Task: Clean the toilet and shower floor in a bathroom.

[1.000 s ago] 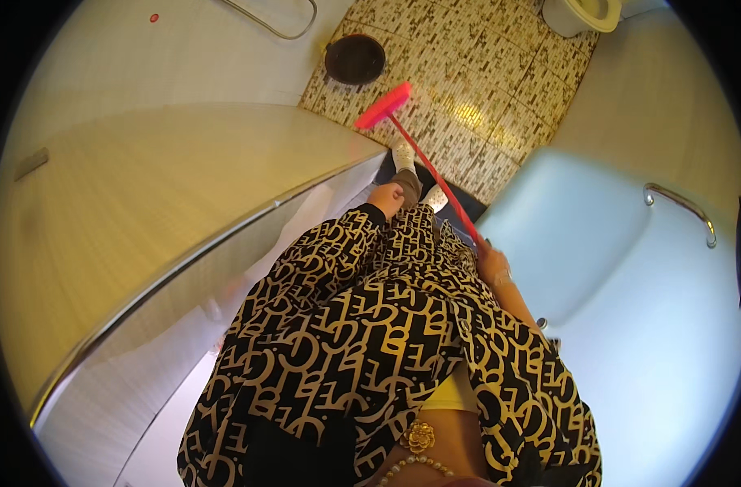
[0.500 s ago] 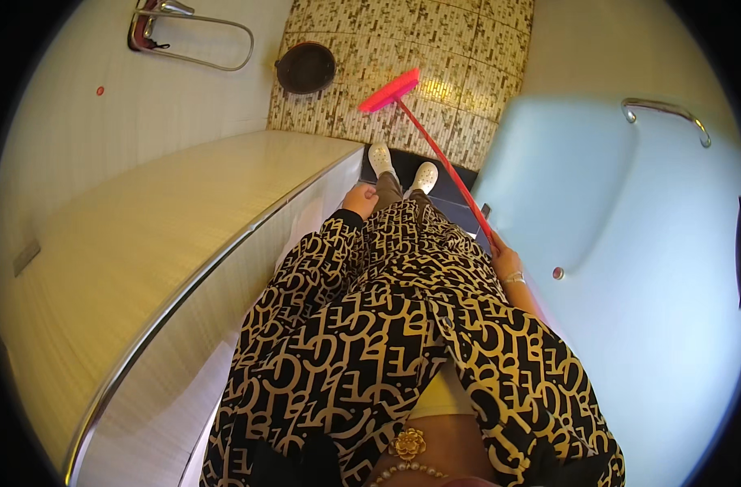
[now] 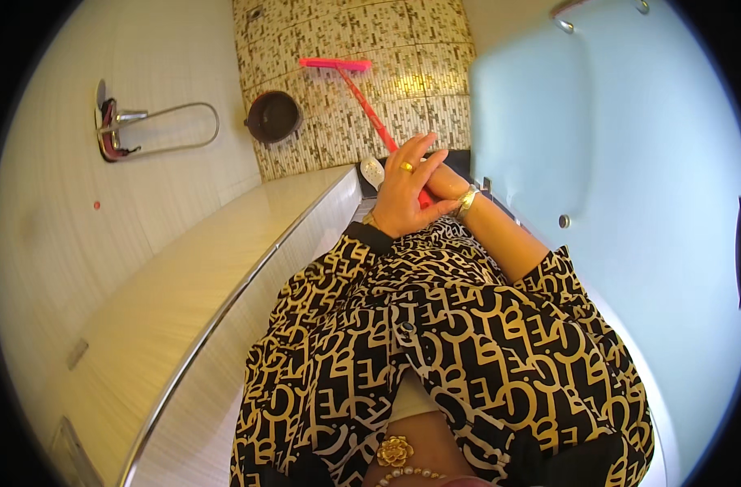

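A pink push broom (image 3: 336, 64) rests with its long head on the tiled floor, its red handle running back toward my body. My right hand (image 3: 445, 182) is closed round the upper handle, partly hidden behind the other hand; a bracelet (image 3: 466, 202) circles that wrist. My left hand (image 3: 404, 195) lies across the front of the right one, fingers stretched and spread, thumb reaching to the right wrist. It wears a gold ring and appears to touch the right hand rather than grip the handle. One white clog (image 3: 372, 172) shows beyond my hands.
A dark bucket (image 3: 275, 117) stands on the floor left of the broom. A tap with a looped hose (image 3: 127, 122) is on the left wall. Nearer runs a pale panel with a metal edge (image 3: 216, 314). At right is a light blue door (image 3: 533, 122) with a metal handle.
My left hand has come up from my side onto the right hand. The right hand has moved left, in front of my body. The broom head has turned and appears farther left; the view has shifted.
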Motion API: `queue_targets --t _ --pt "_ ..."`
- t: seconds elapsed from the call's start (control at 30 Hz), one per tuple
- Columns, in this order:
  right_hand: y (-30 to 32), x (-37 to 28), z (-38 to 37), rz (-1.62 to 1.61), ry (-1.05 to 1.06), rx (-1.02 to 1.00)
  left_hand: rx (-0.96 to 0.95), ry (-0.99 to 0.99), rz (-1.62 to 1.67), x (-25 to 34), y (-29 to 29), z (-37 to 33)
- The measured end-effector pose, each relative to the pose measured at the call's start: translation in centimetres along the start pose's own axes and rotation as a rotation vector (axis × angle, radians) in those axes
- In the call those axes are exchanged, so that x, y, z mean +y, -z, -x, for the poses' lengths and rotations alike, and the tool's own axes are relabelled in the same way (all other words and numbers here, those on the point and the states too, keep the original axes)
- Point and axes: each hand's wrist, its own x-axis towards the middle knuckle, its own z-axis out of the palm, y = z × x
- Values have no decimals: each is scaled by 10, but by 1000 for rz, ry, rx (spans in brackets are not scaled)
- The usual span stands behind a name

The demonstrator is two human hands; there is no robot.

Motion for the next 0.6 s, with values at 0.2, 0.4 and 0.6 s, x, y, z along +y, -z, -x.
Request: queue_targets --t 0.2,0.4,0.6 --pt "0 -61 -19 -1033 -511 30 92 -63 204 14 18 -25" --pt "-2 -61 -43 -1096 -483 201 359 232 627 6 -5 -44" --pt "38 -62 -65 -1166 -554 283 19 129 652 24 15 -92"
